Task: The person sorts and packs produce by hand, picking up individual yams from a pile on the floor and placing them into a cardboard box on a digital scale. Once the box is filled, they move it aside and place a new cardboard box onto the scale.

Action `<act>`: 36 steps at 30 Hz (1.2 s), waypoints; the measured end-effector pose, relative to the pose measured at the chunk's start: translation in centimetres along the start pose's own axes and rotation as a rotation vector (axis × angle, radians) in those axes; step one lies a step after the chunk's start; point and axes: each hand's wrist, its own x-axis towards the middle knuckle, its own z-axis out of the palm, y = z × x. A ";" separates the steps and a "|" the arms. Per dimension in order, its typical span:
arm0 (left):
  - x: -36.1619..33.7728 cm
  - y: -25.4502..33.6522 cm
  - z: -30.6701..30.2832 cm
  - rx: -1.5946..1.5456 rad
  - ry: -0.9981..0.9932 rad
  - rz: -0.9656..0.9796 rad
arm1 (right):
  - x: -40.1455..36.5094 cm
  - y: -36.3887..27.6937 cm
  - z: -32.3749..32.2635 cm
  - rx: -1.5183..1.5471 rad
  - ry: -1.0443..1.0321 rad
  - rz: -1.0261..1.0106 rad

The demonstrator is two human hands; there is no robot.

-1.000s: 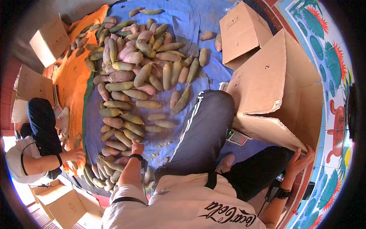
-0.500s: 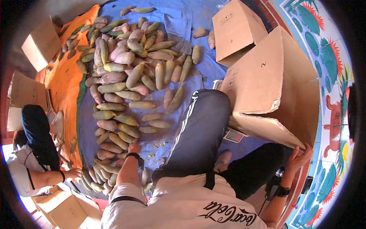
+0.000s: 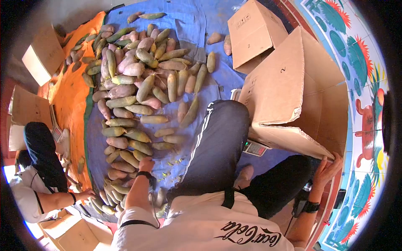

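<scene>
My left hand (image 3: 145, 165) is down at the near right side of a pile of long green and pinkish radishes (image 3: 138, 109). Its fingers touch the end of a radish (image 3: 138, 155); whether they close round it is hidden. At the right, my right hand (image 3: 328, 169) grips the near edge of a large open cardboard box (image 3: 279, 98), fingers bent over the rim. The box stands tilted beside my knee, on or against a scale (image 3: 256, 149) whose display sticks out below it.
Another cardboard box (image 3: 251, 37) stands behind the large one. Radishes lie on a blue tarp (image 3: 217, 83), with an orange tarp (image 3: 71, 121) to its left. At the left, a co-worker's hand (image 3: 87, 195) is near radishes, with further boxes (image 3: 73, 230) around. A painted tile wall (image 3: 363, 138) borders the right.
The view has shifted slightly, moving most things a little left. My left hand has moved slightly down and left by the radishes. My right hand keeps its hold on the box edge.
</scene>
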 end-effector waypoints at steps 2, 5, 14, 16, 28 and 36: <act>1.5 -2.0 1.9 -0.368 -0.031 -0.103 | -0.1 -0.3 -0.2 -0.002 -0.004 0.002; 1.3 -2.1 1.0 -0.439 -0.004 0.150 | 0.0 -0.5 0.0 -0.043 0.027 -0.003; -7.6 10.7 -10.0 -0.789 -0.108 0.069 | 0.1 -0.9 0.1 -0.011 0.063 -0.010; -8.7 13.5 -11.9 -0.817 0.018 0.380 | 0.1 -1.2 -0.1 0.029 0.069 -0.026; -22.2 33.5 -25.9 -1.161 0.304 1.143 | -0.3 -1.7 -0.3 0.102 0.091 0.011; -29.1 41.8 -28.5 -0.584 0.514 1.646 | -0.2 -1.8 -0.5 0.130 0.099 0.015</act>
